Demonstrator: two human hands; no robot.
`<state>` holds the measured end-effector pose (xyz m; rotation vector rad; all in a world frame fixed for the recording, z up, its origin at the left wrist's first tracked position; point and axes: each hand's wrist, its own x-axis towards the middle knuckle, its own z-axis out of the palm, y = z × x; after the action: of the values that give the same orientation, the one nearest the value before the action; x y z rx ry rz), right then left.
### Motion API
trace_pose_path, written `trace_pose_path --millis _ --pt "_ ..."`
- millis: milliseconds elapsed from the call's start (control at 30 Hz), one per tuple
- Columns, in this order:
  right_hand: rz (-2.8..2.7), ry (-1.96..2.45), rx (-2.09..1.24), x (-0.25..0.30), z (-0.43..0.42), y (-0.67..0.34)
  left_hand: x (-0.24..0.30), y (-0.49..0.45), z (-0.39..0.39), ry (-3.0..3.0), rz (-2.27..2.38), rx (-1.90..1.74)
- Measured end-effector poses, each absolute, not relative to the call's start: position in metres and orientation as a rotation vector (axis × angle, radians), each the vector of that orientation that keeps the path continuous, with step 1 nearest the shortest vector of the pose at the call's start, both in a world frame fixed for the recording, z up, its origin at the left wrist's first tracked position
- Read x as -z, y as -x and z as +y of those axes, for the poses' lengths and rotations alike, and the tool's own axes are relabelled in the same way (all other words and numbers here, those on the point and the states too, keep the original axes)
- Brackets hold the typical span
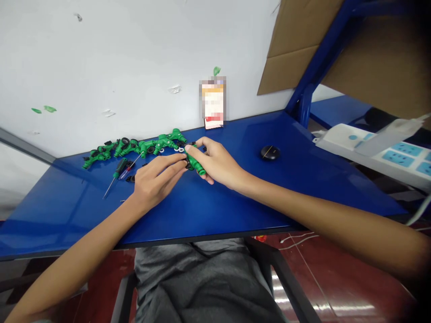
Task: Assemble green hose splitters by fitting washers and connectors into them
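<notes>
Green plastic pipe fitting (194,160) is pinched by the right hand (217,163), whose fingers (202,143) are clamped around it. The left hand (156,179) comes in from the other side, its fingers (175,163) close together, with the tips at the fitting's black end. I cannot tell if they squeeze or only touch. Two hands this close seem to keep the small part steady. The fitting is over the middle of the blue bench (215,211), but I cannot tell if it rests on it.

At 10 o'clock from the hands, more green fittings (134,147) lie in a row, close by for easy reach. Small white rings (178,149) lie just beside them. Two thin screwdrivers (119,168) lie at 9 o'clock, near the left hand. A round black disc (270,152) sits at 3 o'clock. A blurred card (213,103) leans on the wall at 12 o'clock. Far off at 3 o'clock is a white power strip (370,152).
</notes>
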<state>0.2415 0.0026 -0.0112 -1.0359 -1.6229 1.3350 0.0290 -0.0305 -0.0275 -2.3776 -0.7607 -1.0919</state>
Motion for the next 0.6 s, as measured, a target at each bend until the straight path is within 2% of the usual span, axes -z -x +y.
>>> trace_pose_path --millis 367,600 --pt "-1.670 1.104 -1.322 0.0089 -0.0018 -0.2397 0.0307 -0.0272 -0.0295 2.389 -0.629 1.101" --pt "-1.673 0.999 -1.298 0.0183 0.0040 -0.2393 0.0262 -0.0333 -0.0287 2.488 -0.768 1.260"
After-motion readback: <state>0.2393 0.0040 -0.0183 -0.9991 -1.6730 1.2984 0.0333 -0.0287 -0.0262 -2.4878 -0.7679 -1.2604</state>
